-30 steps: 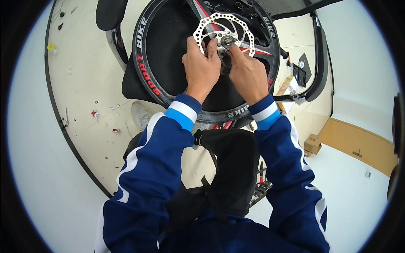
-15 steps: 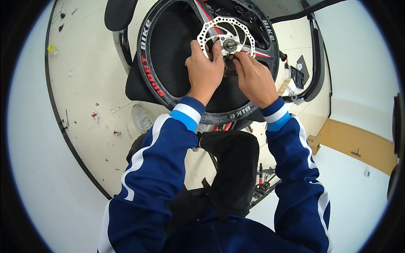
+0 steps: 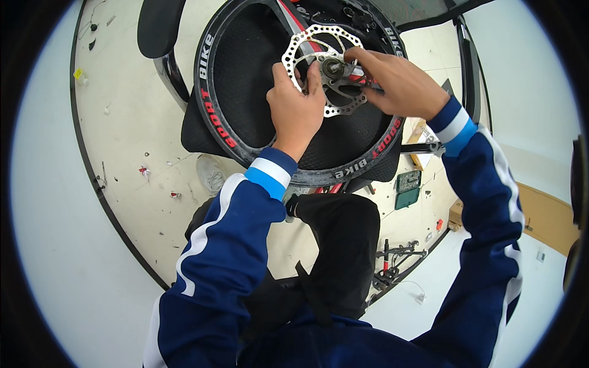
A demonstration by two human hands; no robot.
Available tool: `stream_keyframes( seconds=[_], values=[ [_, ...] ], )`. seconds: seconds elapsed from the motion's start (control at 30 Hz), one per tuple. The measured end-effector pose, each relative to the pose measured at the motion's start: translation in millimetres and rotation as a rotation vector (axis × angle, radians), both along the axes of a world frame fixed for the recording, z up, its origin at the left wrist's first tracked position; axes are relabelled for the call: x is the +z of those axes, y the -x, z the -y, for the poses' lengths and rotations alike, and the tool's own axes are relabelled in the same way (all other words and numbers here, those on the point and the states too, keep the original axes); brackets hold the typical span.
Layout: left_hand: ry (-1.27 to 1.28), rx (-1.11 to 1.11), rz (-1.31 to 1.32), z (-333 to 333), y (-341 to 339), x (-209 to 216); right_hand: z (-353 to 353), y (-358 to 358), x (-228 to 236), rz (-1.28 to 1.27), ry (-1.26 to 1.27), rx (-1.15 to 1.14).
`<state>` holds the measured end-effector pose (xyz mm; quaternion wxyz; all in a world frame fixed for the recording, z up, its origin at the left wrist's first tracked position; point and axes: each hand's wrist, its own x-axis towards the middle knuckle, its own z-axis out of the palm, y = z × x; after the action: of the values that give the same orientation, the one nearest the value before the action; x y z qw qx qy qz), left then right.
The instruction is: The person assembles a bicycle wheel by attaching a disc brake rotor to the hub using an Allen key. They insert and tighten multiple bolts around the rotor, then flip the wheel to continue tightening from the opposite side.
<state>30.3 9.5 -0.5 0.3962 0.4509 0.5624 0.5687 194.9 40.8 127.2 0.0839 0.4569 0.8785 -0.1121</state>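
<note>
A silver brake disc (image 3: 336,111) with a drilled rim lies over the middle of a black bicycle wheel (image 3: 204,67), around its hub axle (image 3: 333,67). My left hand (image 3: 297,107) pinches the disc's left side, thumb beside the hub and fingers partly behind the disc. My right hand (image 3: 402,83) is curled over the disc's right side, index fingertip close to the axle and thumb lower at the rim. Its other fingers are hidden. A red and grey spoke (image 3: 291,15) runs behind the disc.
The wheel rests on a black chair seat (image 3: 195,132) with an armrest (image 3: 161,27) at left. A dark green tool case (image 3: 408,189) lies on the floor at right, with bicycle parts (image 3: 392,264) nearer me. Small litter dots the left floor.
My right hand has moved up and right from below the axle to the disc's right side, its elbow swinging outward. The disc's lower rim now shows. My left hand keeps its grip.
</note>
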Motion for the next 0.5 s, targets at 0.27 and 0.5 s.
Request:
stream_keyframes(
  seconds=[0.27,0.5],
  values=[
    [-0.046,-0.017,0.007,-1,-3,-1,-17,3,-4,-0.005,0.016,0.101],
    [0.212,-0.195,0.314,-12,16,7,58,-8,-28,-0.719,0.218,-0.667]
  ],
)
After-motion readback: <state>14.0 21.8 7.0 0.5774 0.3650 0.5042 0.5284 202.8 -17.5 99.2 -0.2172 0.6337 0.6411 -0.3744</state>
